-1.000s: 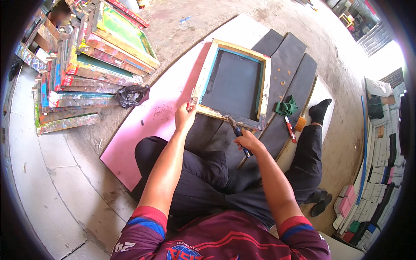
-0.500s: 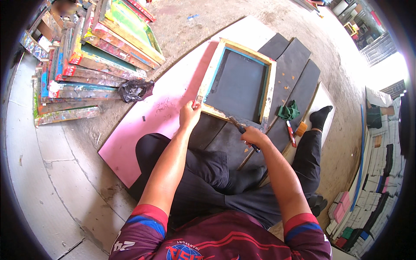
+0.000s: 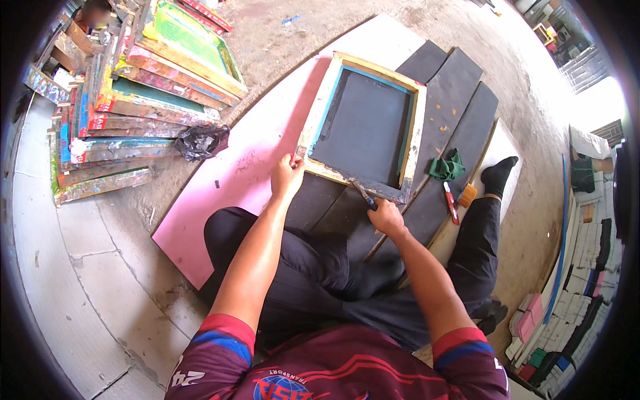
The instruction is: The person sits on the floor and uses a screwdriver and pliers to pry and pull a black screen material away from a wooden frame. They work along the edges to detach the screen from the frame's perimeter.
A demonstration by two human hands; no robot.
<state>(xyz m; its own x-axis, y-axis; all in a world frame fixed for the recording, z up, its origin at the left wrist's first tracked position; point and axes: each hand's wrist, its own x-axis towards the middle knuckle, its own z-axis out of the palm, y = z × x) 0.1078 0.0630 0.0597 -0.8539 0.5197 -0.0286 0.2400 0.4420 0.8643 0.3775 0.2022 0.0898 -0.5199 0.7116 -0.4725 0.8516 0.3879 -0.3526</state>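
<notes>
A wooden screen-printing frame with dark mesh lies flat on black sheets in front of my crossed legs. My left hand grips the frame's near left corner. My right hand holds a thin dark tool whose tip touches the frame's near edge.
A pink board lies under the frame's left side. A stack of paint-stained frames stands at the far left, with a black crumpled bag beside it. A green rag, a red cutter and an orange block lie right of the frame. Stacked goods line the right edge.
The view has shifted a little. My right hand with the tool has stayed at the frame's near edge, and my left hand keeps its hold on the corner.
</notes>
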